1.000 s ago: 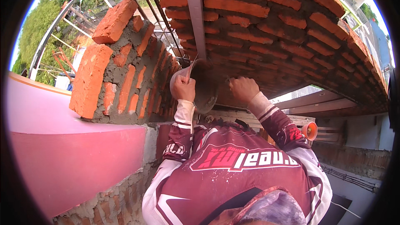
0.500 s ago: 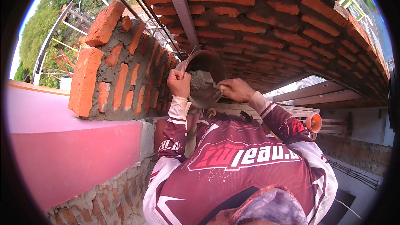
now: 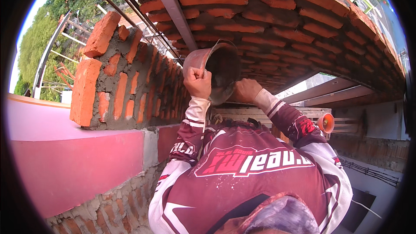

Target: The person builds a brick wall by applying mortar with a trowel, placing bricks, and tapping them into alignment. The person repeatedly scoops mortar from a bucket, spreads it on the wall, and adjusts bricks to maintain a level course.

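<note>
A mortar-stained bucket (image 3: 196, 59) is held up between my arms, tilted, with its dark mouth turned to the right. My left hand (image 3: 198, 82) grips its near-left rim in a closed fist. At the bucket's right edge is my right hand (image 3: 248, 90), its fingers wrapped round the trowel handle seen in the earlier frame. The trowel itself is hidden now behind the hand and the rim. Left of the bucket stands a brick wall (image 3: 143, 82) with grey mortar between its bricks. A larger brick wall (image 3: 260, 21) spans the top of the view.
Steel rods (image 3: 130, 6) and a grey metal bar (image 3: 173, 11) slant down from the top. A pink ledge (image 3: 78, 156) lies at the left. Wooden planks (image 3: 277, 113) run behind my arms. Beside my right elbow is a small orange bucket (image 3: 326, 122).
The bucket has been raised and shifted slightly right with my left hand. My right hand has turned at the rim, and the mortar-loaded trowel has gone out of sight.
</note>
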The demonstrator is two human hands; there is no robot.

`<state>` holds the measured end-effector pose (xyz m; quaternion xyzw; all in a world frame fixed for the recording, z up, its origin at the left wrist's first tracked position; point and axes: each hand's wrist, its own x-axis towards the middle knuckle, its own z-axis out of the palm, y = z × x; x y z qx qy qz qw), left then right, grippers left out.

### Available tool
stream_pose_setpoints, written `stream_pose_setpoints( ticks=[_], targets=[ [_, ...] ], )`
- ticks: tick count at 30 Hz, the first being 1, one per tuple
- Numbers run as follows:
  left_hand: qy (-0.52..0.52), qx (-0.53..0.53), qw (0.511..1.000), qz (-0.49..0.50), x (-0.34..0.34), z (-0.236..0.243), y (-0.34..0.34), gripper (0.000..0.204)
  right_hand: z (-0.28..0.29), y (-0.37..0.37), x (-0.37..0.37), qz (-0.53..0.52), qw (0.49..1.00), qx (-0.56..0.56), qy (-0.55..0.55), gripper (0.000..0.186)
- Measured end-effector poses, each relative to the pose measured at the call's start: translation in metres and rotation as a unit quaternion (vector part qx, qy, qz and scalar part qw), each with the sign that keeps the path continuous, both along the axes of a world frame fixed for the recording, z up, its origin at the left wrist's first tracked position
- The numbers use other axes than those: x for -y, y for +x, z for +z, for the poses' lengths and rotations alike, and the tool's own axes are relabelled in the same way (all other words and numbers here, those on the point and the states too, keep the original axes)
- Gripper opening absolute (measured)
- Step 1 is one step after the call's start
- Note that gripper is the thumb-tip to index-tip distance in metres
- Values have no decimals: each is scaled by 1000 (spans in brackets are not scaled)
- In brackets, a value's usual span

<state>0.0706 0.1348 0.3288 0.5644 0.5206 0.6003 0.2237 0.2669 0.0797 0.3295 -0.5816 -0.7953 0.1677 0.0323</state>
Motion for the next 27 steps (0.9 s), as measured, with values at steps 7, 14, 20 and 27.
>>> stream_pose_setpoints(
  ticks=[7, 14, 20, 27],
  targets=[
    [-85, 92, 991, -53, -8, -30, -35, 26, -1, 9, 31, -101, 814, -444, -360, 32],
    [-182, 270, 944, 52, 16, -69, -61, 23, 153, 75, 19, -106, 904, -325, -256, 35],
    [-161, 216, 960, 75, 37, -95, -63, 25, 331, 111, 8, -116, 944, -306, -41, 36],
    [-150, 166, 969, 107, 41, -114, -91, 25, 465, 93, -88, -87, 967, -113, 209, 42]
  ],
)
